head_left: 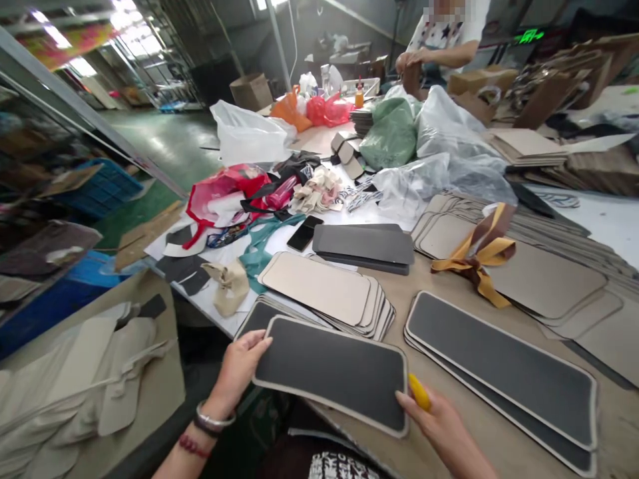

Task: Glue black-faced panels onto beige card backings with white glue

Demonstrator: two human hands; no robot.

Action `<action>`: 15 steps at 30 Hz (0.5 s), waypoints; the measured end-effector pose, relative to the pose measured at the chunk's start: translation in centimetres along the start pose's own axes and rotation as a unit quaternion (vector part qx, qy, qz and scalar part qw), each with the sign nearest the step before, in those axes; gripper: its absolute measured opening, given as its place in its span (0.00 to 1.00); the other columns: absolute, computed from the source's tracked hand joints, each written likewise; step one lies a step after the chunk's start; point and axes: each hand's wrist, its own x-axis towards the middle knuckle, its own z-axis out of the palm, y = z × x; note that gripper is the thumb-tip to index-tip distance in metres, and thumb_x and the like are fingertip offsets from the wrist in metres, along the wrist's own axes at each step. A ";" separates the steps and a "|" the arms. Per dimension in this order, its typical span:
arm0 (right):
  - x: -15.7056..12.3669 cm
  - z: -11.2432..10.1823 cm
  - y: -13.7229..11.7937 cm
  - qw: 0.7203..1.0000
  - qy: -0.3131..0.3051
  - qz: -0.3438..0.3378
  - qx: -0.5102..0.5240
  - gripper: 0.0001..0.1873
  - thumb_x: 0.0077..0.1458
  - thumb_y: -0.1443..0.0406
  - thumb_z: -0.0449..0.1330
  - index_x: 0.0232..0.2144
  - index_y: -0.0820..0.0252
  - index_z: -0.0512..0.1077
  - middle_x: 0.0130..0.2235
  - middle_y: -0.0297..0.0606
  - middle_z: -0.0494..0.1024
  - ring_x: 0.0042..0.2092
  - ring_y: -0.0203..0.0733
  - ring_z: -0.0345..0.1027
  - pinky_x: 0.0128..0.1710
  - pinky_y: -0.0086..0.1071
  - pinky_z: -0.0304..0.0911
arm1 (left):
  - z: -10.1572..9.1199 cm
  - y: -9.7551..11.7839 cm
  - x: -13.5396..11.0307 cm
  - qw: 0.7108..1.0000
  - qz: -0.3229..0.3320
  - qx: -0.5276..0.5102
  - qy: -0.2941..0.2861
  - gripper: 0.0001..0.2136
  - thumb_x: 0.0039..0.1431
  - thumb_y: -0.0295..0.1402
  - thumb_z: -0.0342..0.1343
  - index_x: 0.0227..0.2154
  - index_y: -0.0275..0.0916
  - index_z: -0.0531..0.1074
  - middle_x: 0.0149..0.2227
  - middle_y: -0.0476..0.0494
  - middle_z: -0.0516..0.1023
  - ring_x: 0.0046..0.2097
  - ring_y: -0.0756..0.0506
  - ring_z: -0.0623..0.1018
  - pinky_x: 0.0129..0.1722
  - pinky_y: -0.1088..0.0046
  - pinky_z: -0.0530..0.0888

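Observation:
My left hand grips the upper left corner of a dark grey rectangular panel with a pale border and rounded corners. At its lower right corner, my right hand pinches the same panel. A small yellow object, perhaps a tool handle, is also in my right hand; its other end is hidden. The panel is held over the table's front edge. Just behind it lies a stack of beige panels. On the right rests a pile of similar dark bordered panels.
Plain dark panels, a phone and a brown-yellow ribbon bow lie farther back. Fabric scraps and plastic bags cover the far table. Loose beige pieces fill a surface at lower left. A co-worker stands opposite.

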 end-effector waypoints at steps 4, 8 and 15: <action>3.4 4.7 -4.2 0.998 -0.045 -0.001 -0.033 0.15 0.44 0.51 0.50 0.20 0.56 0.62 0.20 0.31 0.66 0.25 0.39 0.61 0.27 0.31 0.56 | -4.4 -0.5 4.1 0.999 -0.021 0.012 0.022 0.24 0.31 0.47 0.63 0.30 0.34 0.74 0.31 0.42 0.80 0.36 0.40 0.78 0.38 0.66 0.74; 4.1 7.2 -5.0 0.997 -0.063 0.022 -0.044 0.13 0.45 0.54 0.50 0.19 0.56 0.57 0.20 0.30 0.64 0.25 0.38 0.60 0.27 0.30 0.52 | -6.0 -1.0 7.2 0.999 -0.033 0.029 0.011 0.23 0.31 0.47 0.62 0.30 0.35 0.75 0.31 0.43 0.80 0.35 0.41 0.78 0.35 0.67 0.75; 3.5 8.4 -6.6 0.990 -0.073 0.076 -0.092 0.08 0.50 0.62 0.52 0.22 0.58 0.61 0.25 0.34 0.72 0.30 0.40 0.66 0.29 0.28 0.53 | -6.0 -2.3 10.7 0.995 -0.033 0.091 -0.002 0.20 0.26 0.47 0.62 0.25 0.38 0.74 0.28 0.43 0.80 0.38 0.36 0.78 0.37 0.64 0.75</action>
